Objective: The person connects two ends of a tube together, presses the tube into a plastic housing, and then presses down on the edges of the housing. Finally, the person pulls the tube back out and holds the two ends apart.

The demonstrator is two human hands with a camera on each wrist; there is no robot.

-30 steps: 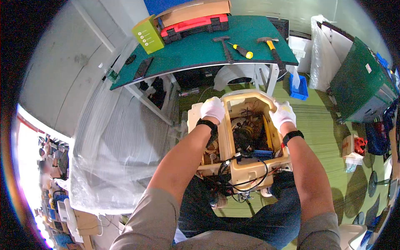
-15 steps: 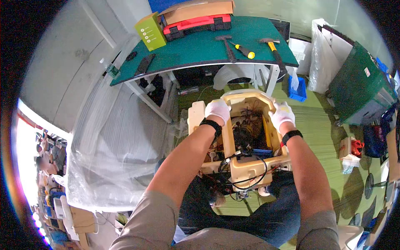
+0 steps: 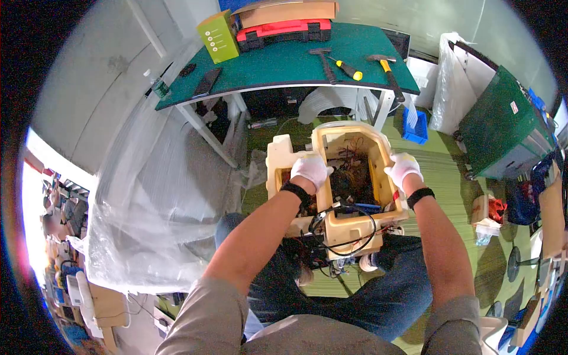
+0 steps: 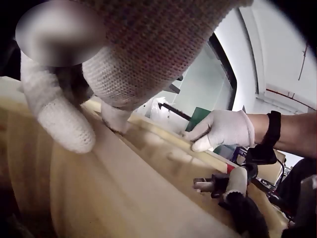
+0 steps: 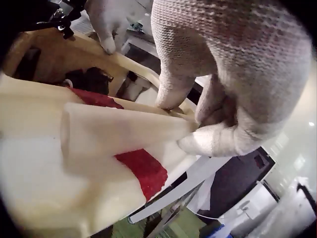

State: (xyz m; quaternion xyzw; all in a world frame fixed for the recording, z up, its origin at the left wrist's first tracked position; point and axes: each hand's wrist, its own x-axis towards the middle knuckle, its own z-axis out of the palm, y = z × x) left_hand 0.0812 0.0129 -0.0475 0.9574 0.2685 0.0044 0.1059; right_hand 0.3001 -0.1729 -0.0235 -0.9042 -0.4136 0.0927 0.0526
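A cream plastic housing with two open bays stands on the floor between the person's legs. Wires and dark parts fill the larger bay. In a white glove, the left hand grips the dividing wall between the bays, thumb and fingers on either side of it in the left wrist view. Also gloved, the right hand holds the right rim, its fingertips pinching the edge in the right wrist view. Red tape crosses the housing's outer side below that hand. Black cables loop over the near end.
Beyond the housing stands a green-topped table with a yellow-handled hammer, a dark hammer, a screwdriver and a red toolbox. A blue bin and a green cabinet are at right; wrapped sheeting is at left.
The left hand has slid along the dividing wall toward the body. The right hand keeps its place on the right rim. The head view has shifted slightly.
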